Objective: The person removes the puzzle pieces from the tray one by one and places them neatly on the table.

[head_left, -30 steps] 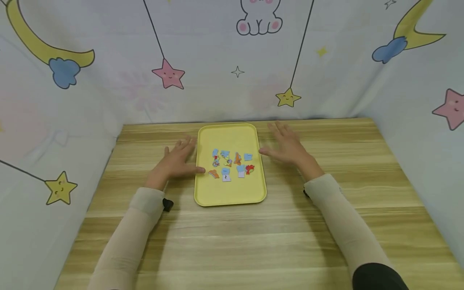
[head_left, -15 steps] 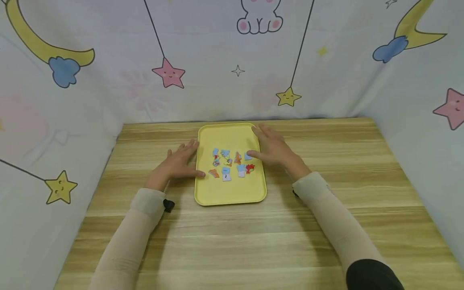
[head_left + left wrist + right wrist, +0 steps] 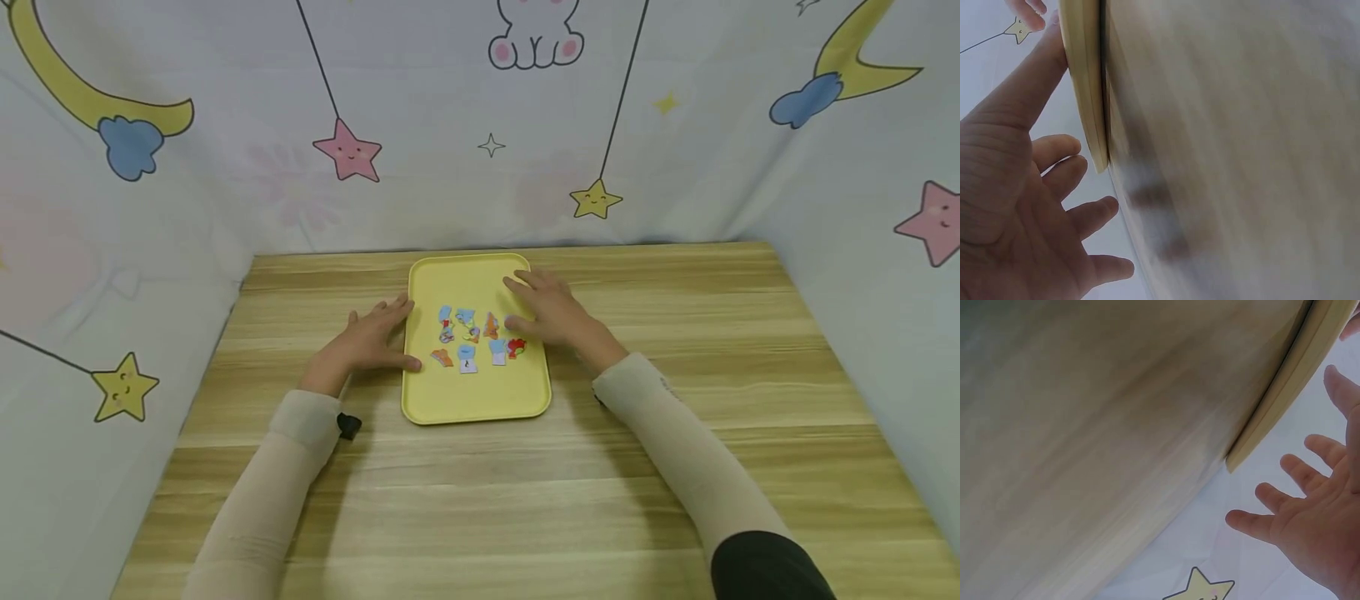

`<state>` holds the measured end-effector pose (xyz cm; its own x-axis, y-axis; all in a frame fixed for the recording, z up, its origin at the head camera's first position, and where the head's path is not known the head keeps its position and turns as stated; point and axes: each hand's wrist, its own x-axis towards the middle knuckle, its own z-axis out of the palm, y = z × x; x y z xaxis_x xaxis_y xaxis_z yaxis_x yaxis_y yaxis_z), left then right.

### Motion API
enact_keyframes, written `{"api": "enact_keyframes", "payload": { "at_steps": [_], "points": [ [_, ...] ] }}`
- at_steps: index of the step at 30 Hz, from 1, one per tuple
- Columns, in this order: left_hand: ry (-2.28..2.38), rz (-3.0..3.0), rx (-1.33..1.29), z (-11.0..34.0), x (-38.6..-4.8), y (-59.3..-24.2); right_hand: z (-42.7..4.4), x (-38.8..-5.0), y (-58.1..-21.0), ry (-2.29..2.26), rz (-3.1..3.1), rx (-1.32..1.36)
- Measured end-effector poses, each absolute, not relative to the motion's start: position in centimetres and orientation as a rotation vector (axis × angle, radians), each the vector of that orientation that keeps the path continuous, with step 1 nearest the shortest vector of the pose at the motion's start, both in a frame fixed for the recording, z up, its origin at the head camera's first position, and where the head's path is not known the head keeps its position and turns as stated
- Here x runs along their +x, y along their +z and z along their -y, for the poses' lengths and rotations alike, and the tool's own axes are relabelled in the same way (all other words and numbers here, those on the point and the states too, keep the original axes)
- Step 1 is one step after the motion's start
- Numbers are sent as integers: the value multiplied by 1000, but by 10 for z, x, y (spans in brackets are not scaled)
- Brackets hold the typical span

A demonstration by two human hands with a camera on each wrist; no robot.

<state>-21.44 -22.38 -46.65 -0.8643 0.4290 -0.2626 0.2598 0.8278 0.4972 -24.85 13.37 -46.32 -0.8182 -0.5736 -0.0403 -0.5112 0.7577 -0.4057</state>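
A yellow tray (image 3: 480, 404) lies on the wooden table, holding several small printed cutouts that look like puzzle pieces. Among them are a red piece (image 3: 516, 348), an orange piece (image 3: 442, 357) and a blue-and-white piece (image 3: 467, 360). My left hand (image 3: 360, 343) is at the tray's left side, fingers spread, thumb over the rim; contact is unclear. My right hand (image 3: 557, 312) reaches over the right rim with fingers spread. Its thumb covers most of a light-blue piece; whether it touches is unclear. Both wrist views show the tray's side edge (image 3: 1088, 87) beside extended fingers.
The wooden table (image 3: 480, 500) extends around the tray on all sides. A white cloth (image 3: 427, 100) printed with stars and moons hangs behind the table and along both its sides.
My right hand has moved left, from beside the tray to over its right part. My left hand has shifted only slightly. The pieces lie in the same places.
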Motion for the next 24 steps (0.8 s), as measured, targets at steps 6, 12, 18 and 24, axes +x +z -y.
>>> {"api": "enact_keyframes", "payload": {
  "at_steps": [6, 12, 18, 24],
  "points": [
    [663, -2626, 509, 224, -215, -469, -128, -248, -463, -507, -2787, -886],
    [679, -2611, 494, 225, -214, -468, -125, -248, -464, -454, -2788, -913],
    [685, -2604, 498, 225, -214, -469, -123, -248, -465, -395, -2783, -977],
    [690, -2589, 492, 223, -214, -469, -120, -248, -465, -390, -2768, -986]
  ]
}}
